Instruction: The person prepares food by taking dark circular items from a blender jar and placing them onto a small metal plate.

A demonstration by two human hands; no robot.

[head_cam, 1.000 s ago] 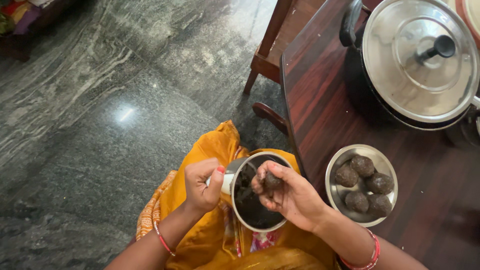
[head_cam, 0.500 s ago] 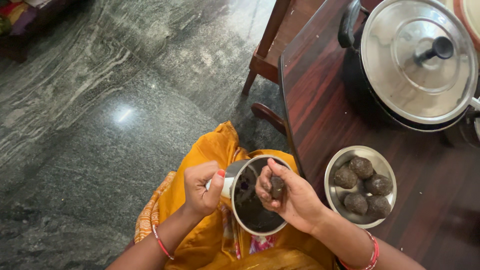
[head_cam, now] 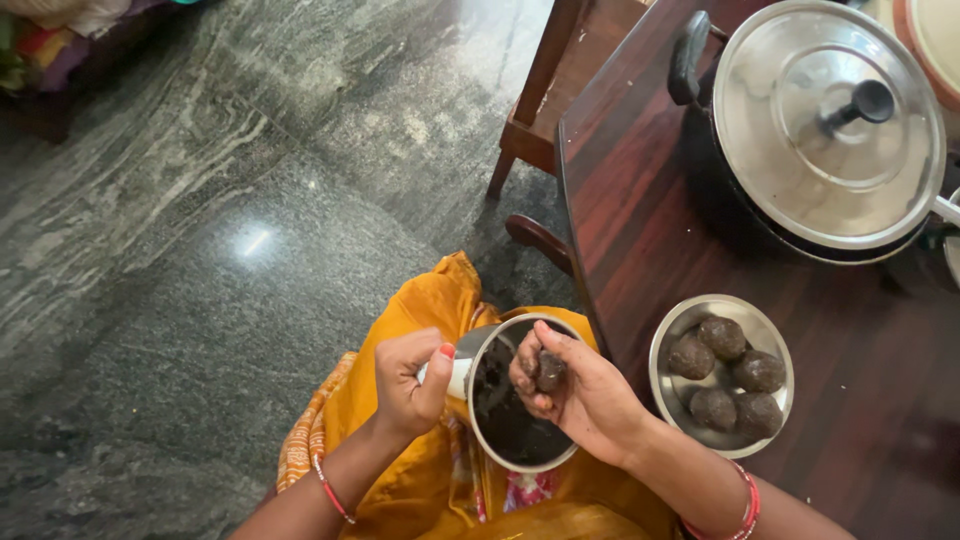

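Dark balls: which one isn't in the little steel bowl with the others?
The dark ball cupped in the right hand, above the metal pot. The other five sit together in the small steel bowl on the table.

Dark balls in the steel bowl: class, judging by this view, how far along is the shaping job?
Done: five dark balls lie in the steel bowl. In hand: the right hand shapes a lump over the steel pot, whose handle the left hand grips. Left: dark mixture remains in the pot.

Soft daylight, glare patch on the polished floor (head_cam: 255, 240), sharp focus
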